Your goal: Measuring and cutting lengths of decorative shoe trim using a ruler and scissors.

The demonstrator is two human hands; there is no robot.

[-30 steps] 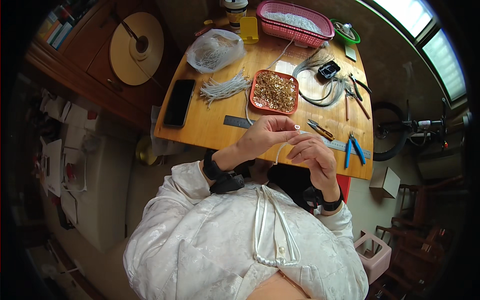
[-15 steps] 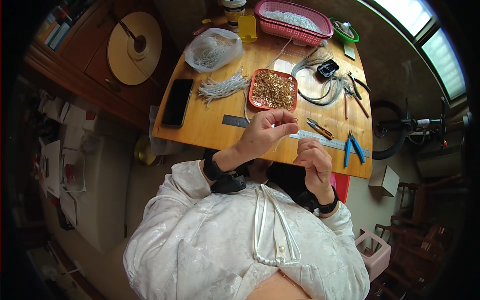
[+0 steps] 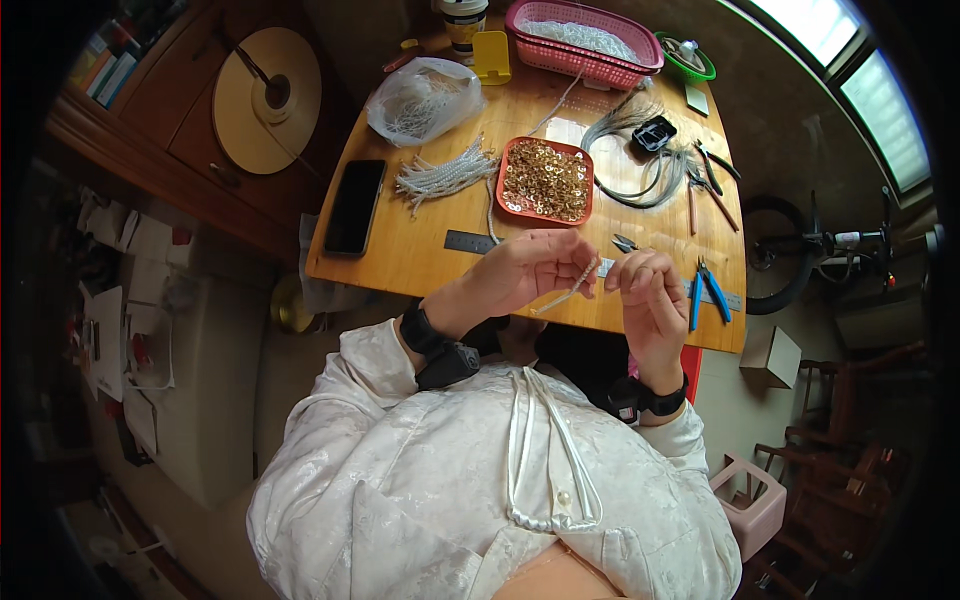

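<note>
Over the near edge of the table, my left hand (image 3: 535,268) is closed with its fingers curled. A short white beaded strand (image 3: 568,290) slants down from its fingertips. Close beside it, my right hand (image 3: 652,290) has thumb and fingers pinched together; whatever is between them is too small to make out. Just beyond both hands sits a square red tray (image 3: 545,212) of small gold-coloured metal pieces. A steel ruler (image 3: 465,241) lies under my hands, partly covered by them. Small snips (image 3: 624,242) show only their tips behind my right hand.
Left of the tray lie a bundle of white beaded strands (image 3: 445,178), a black phone (image 3: 355,208) and a plastic bag (image 3: 425,100). Blue-handled cutters (image 3: 708,295), pliers (image 3: 715,165), grey cords (image 3: 612,125) and a black case (image 3: 655,134) are at right. Pink baskets (image 3: 585,65) stand behind.
My right hand has risen toward my left fingertips and now covers most of the snips. My left hand has turned, bringing more of the beaded strand into sight.
</note>
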